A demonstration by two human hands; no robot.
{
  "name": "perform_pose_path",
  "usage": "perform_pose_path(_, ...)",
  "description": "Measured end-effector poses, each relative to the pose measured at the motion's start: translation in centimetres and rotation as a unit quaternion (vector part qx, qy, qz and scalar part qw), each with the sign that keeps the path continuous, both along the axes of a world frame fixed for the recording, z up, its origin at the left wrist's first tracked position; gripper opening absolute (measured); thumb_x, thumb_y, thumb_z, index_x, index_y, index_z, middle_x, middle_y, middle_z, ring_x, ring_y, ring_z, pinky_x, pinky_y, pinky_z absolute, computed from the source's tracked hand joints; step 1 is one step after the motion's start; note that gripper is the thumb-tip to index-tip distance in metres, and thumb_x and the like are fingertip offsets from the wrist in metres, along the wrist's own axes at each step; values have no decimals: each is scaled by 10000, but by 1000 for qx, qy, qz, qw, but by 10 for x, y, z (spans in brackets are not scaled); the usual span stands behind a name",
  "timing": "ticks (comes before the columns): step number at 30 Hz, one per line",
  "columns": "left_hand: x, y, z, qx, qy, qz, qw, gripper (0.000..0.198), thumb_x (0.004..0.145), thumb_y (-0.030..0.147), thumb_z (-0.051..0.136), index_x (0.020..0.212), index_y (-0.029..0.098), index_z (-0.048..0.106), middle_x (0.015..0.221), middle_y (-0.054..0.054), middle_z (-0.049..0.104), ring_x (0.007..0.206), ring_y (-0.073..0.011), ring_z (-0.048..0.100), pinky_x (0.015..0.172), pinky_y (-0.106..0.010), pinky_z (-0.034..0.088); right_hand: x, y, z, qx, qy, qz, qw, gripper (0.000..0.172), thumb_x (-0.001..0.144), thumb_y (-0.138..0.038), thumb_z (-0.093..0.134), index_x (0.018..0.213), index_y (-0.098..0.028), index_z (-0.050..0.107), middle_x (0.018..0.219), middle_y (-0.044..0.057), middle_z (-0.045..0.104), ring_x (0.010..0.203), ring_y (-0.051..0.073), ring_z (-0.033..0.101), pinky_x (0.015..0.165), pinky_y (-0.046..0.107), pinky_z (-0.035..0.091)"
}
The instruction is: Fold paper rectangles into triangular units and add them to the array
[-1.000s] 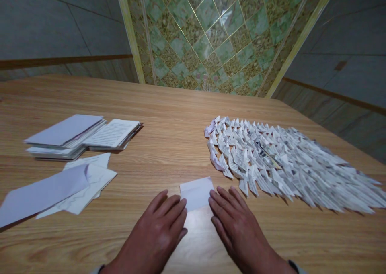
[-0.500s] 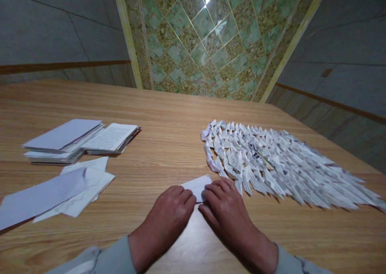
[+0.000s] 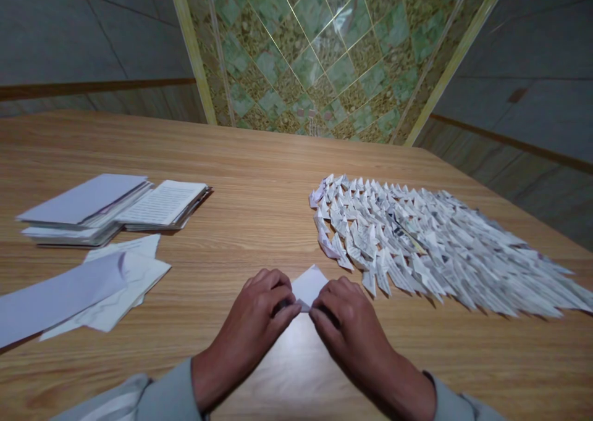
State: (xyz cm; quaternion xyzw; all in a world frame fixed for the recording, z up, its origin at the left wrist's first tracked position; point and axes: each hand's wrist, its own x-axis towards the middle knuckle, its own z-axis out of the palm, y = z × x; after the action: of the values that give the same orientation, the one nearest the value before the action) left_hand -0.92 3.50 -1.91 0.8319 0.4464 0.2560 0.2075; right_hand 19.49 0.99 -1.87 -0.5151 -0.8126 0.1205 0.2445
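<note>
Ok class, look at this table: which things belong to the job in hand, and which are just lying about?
Part of the job:
the white paper, pinched between the left hand and right hand
probably the rows of folded paper pieces

Just lying about:
the stack of printed pages
the loose pale sheets

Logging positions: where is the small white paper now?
In the head view, the white paper sits between the left hand and right hand, near the folded paper pieces.
</note>
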Motion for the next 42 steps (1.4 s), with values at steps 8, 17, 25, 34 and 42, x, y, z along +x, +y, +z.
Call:
perform_pose_path(8,4,6,2,28,108,23,994,79,927,188,666,847,187,667,939,-46,647,903,-243,582,793,-388,459,1,1,-4,-20,4,-42,999,138,880,-149,724,789,-190,627,841,26,628,836,223,541,763,353,370)
perform_pose_path(17,7,8,1,64,162,54,983,145,902,251,721,814,181,629,917,-47,609,873,-252,563,751,-376,436,-3,3,-5,1,-36,-66,997,158,819,-136,762,775,-193,621,810,20,625,811,227,547,754,362,368)
perform_pose_path(25,3,9,-3,62,140,56,987,107,910,214,697,838,176,628,916,-59,602,876,-271,566,748,-393,430,17,9,-2,3,9,-48,999,125,879,-95,646,819,-204,655,808,22,668,799,217,588,737,345,406)
perform_pose_path(34,-2,12,-6,74,129,4,989,102,915,195,692,839,172,629,922,-64,622,857,-254,562,739,-375,432,24,11,3,22,35,10,999,232,942,-63,515,1039,-196,680,980,78,705,912,244,597,813,382,482)
perform_pose_path(42,-1,3,-3,167,142,-116,969,177,1008,149,513,966,202,677,869,-46,650,750,-219,531,649,-340,377,21,7,1,-10,19,26,999,261,933,-53,522,1084,-182,693,1063,110,667,968,253,598,856,400,522)
